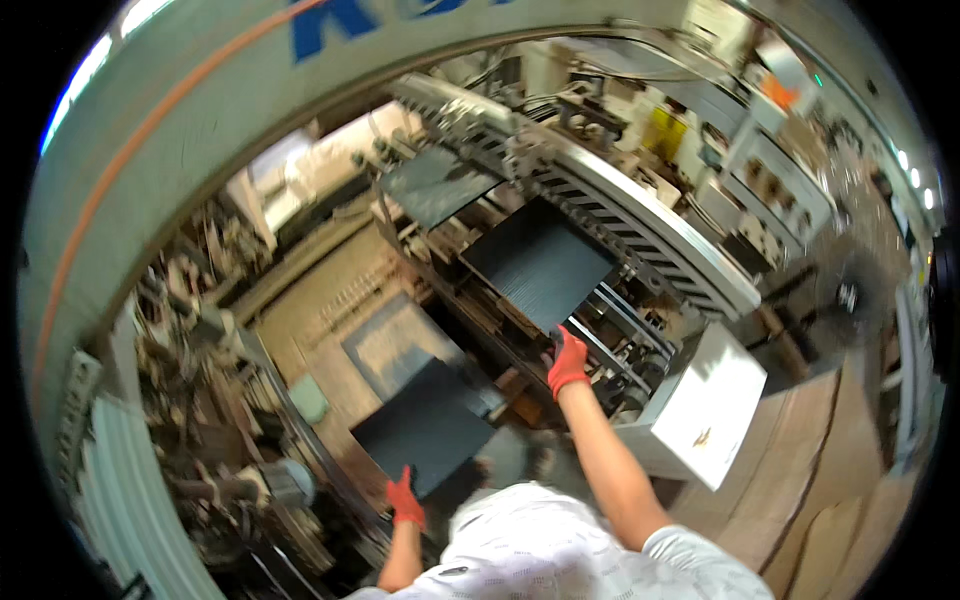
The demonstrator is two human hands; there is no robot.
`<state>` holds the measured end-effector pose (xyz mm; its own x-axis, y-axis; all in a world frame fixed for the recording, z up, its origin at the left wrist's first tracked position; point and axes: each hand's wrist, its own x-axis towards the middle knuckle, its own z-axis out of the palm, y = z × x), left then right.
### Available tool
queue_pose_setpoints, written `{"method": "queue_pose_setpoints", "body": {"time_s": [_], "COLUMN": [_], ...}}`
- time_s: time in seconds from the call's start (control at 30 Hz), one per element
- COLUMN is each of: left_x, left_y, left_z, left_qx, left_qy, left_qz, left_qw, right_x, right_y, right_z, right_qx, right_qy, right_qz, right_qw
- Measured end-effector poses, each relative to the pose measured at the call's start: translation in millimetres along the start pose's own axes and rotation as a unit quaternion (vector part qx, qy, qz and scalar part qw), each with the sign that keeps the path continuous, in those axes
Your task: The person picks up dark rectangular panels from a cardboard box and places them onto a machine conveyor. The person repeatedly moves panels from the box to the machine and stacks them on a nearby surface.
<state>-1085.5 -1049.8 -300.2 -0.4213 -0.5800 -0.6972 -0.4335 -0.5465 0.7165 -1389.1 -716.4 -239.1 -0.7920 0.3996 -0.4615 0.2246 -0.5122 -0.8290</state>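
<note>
My left hand, in a red glove, grips the near edge of a flat dark sheet. That sheet is tilted over the machine's pale bed at the lower middle. Farther forward and to the right, my right hand, also gloved in red, has its fingers closed at the near corner of a second dark sheet. This one lies across rails beside a slotted metal bar. Its grip is small in the picture, with the fingers partly hidden.
A large machine surrounds me, its curved pale frame arching overhead. Another grey-green sheet lies farther back. The slotted bar runs diagonally at right. A white box and brown cardboard stand right of my arm; a fan is beyond.
</note>
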Motion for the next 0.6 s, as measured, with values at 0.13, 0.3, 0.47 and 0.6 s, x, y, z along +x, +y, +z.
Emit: {"method": "queue_pose_setpoints", "body": {"time_s": [0.13, 0.3, 0.47, 0.6], "left_x": [6.2, -17.9, -34.8, -53.9], "left_y": [11.8, 53.8, 75.4, 88.5], "left_z": [-3.7, 36.2, 74.1, 104.6], "left_qx": [-0.037, -0.03, 0.12, 0.254], "left_qy": [-0.128, -0.209, -0.264, -0.29], "left_qz": [0.123, 0.146, 0.309, 0.373], "left_qw": [0.983, 0.966, 0.906, 0.844], "right_x": [-4.1, -5.6, -86.9, -189.2], "right_y": [-36.1, -48.8, -104.2, -123.4], "right_z": [39.0, 8.5, -101.1, -220.0], "right_qx": [0.174, 0.11, 0.081, 0.077], "right_qy": [-0.118, -0.223, -0.221, -0.129], "right_qz": [0.161, 0.088, -0.022, 0.01], "right_qw": [0.964, 0.965, 0.972, 0.989]}}
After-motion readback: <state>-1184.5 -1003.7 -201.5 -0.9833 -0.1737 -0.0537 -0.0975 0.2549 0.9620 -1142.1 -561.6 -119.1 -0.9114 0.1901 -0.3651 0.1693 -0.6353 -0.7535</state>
